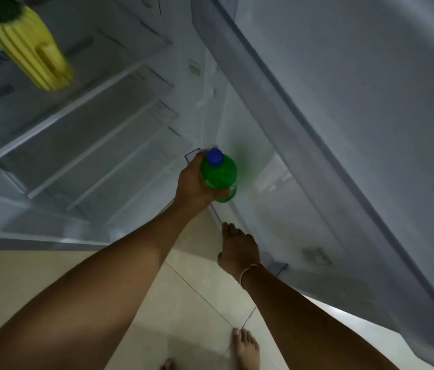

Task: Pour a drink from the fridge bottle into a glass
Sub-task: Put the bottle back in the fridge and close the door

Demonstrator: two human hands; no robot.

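Nearest the camera, bare feet (246, 348) were planted on the tiled floor (197, 289), well below both grips, so the whole thing was done standing at the open fridge. A bit further out, the right hand (237, 247) was rested on the edge of the door shelf (277, 209), fingers loosely curled with nothing held in its grip; it was probably put there to keep the door steady, though actual contact couldn't quite be made out. Just beyond and above that, the left hand (197, 182) was wrapped snugly round the side of the green bottle (219, 174), blue cap (215, 157) pointed up, so the left grip was closed on the bottle. It was kept upright, likely so it would clear the shelf rail cleanly, right beside the door's inner wall. Far past both grips, empty-looking fridge shelves (90, 116) and a blurry yellow ribbed container (29, 46) were seen. No glass was in view, so pouring was judged still a way off.
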